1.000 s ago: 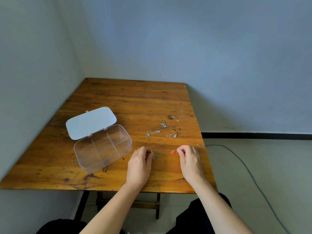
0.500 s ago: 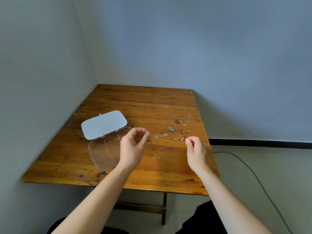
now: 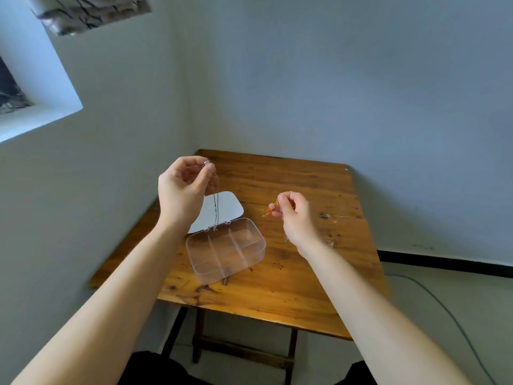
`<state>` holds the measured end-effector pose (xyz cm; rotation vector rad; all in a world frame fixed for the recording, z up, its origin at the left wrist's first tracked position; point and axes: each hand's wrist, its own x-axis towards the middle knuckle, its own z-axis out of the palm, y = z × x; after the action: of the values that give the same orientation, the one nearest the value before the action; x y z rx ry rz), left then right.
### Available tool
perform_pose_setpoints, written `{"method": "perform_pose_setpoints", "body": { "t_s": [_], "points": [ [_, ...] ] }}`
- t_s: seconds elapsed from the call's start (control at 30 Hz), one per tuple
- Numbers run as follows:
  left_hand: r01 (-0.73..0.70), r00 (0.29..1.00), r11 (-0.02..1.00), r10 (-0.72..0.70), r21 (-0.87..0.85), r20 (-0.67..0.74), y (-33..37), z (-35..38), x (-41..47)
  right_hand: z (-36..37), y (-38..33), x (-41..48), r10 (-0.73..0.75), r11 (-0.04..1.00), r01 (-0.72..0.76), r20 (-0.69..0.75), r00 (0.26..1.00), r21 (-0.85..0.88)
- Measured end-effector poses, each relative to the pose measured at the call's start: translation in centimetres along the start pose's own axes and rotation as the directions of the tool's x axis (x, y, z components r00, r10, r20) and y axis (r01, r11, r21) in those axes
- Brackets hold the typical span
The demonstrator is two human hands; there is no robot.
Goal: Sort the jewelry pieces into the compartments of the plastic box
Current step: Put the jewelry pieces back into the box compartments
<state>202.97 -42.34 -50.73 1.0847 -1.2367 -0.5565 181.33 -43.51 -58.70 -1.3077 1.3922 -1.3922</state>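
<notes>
We hold both hands raised above the table (image 3: 291, 287), forearms reaching in from the bottom corners. Our left hand (image 3: 183, 187) is highest, wrist bent, thumb and forefinger pinched on the top of a thin silver chain (image 3: 216, 209) that hangs straight down, its lower end just above the back edge of the plastic box (image 3: 225, 250). Our right hand (image 3: 295, 215) sits lower and to the right, fingers curled and pinched on a small gold piece with a red bead (image 3: 270, 210), which juts out to the left of the fingertips.

The box lies near the table's left edge, well in from the front edge, with bare wood around it on the front and right. Walls close in on the table's left and far sides; the right side is open to the floor.

The box is clear, with thin dividers splitting it into compartments, and its white lid (image 3: 222, 211) lies folded open behind it. A few small silvery pieces (image 3: 329, 242) lie on the wood beside our right wrist, partly hidden.
</notes>
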Motion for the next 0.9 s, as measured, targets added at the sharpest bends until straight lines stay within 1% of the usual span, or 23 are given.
{"method": "perform_pose_setpoints", "body": {
  "t_s": [0.1, 0.2, 0.23, 0.33, 0.53, 0.6, 0.63, 0.67, 0.7, 0.77, 0.83, 0.9],
  "points": [
    [-0.016, 0.998, 1.0, 0.017, 0.012, -0.053, -0.3, -1.4, 1.0, 2.4, -0.4, 0.3, 0.027, 0.999, -0.028, 0.037, 0.999, 0.025],
    [-0.006, 0.997, 0.999, 0.009, 0.037, -0.077, -1.5, -2.8, 1.5, 4.7, -0.5, 0.5, 0.048, 0.998, -0.05, 0.057, 0.997, 0.041],
    [0.001, 0.997, 0.999, 0.003, 0.053, -0.076, -2.2, -3.2, 1.4, 5.5, -0.4, 0.5, 0.055, 0.998, -0.057, 0.062, 0.997, 0.036],
    [0.036, 0.998, 0.995, -0.031, 0.096, -0.055, -4.5, -3.8, 0.7, 7.2, 0.3, 0.4, 0.077, 0.996, -0.073, 0.083, 0.994, -0.051],
    [0.247, 0.969, 0.954, -0.243, 0.172, -0.041, -9.8, -4.2, -1.7, 10.3, 2.1, 0.6, 0.181, 0.979, -0.166, 0.133, 0.974, -0.116],
    [0.295, 0.954, 0.924, -0.299, 0.242, -0.021, -11.5, -4.4, -2.3, 11.0, 2.7, 0.7, 0.207, 0.972, -0.185, 0.151, 0.967, -0.145],
    [0.305, 0.948, 0.904, -0.319, 0.3, -0.002, -12.2, -4.5, -2.5, 11.3, 3.0, 0.7, 0.215, 0.964, -0.184, 0.161, 0.963, -0.19],
    [0.291, 0.945, 0.878, -0.325, 0.38, 0.028, -12.8, -4.7, -2.5, 11.5, 3.3, 0.8, 0.222, 0.95, -0.174, 0.17, 0.96, -0.26],
    [0.245, 0.946, 0.845, -0.315, 0.475, 0.072, -13.4, -4.9, -2.6, 11.7, 3.4, 0.9, 0.226, 0.926, -0.155, 0.175, 0.958, -0.344],
    [0.11, 0.942, 0.768, -0.283, 0.63, 0.18, -13.9, -5.2, -2.5, 12.0, 3.6, 0.8, 0.213, 0.86, -0.101, 0.173, 0.962, -0.499],
    [-0.011, 0.935, 0.689, -0.25, 0.725, 0.252, -14.0, -5.3, -2.5, 12.2, 3.6, 0.8, 0.183, 0.819, -0.053, 0.171, 0.968, -0.572],
    [-0.135, 0.932, 0.599, -0.193, 0.789, 0.307, -14.1, -5.5, -2.4, 12.1, 3.5, 0.8, 0.164, 0.81, -0.028, 0.18, 0.97, -0.586]
  ]
}}
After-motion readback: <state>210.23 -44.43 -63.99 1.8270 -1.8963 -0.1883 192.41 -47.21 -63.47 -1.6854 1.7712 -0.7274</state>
